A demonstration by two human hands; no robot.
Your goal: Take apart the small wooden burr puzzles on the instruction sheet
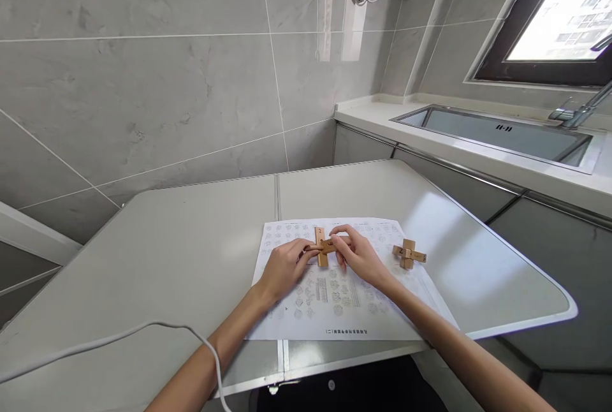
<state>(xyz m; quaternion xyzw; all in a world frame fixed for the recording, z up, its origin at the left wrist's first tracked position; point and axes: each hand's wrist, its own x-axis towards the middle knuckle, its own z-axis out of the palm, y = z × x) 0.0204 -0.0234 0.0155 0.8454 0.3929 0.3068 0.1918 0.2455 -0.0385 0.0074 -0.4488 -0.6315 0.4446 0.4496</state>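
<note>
Two notched wooden burr puzzle pieces lie crossed over a printed sheet. The upright piece [320, 259], marked with a 2 at its top, runs away from me. Across it goes a second puzzle piece [327, 246] with a dark number on it. From the left, my left hand [283, 266] pinches at the crossing, its fingers closed; what lies under its fingertips is partly hidden. My right hand [361, 257] has its fingers curled around the right end of the crosswise piece. To the right sits an assembled wooden burr puzzle [408, 254], also numbered, untouched by either hand.
The white paper sheet [306, 326] with small puzzle diagrams lies on the pale folding table [191, 259]. A white cable [119, 334] crosses the table's left and passes over my left forearm. A counter with a sink [497, 134] stands at right, beside a tiled wall.
</note>
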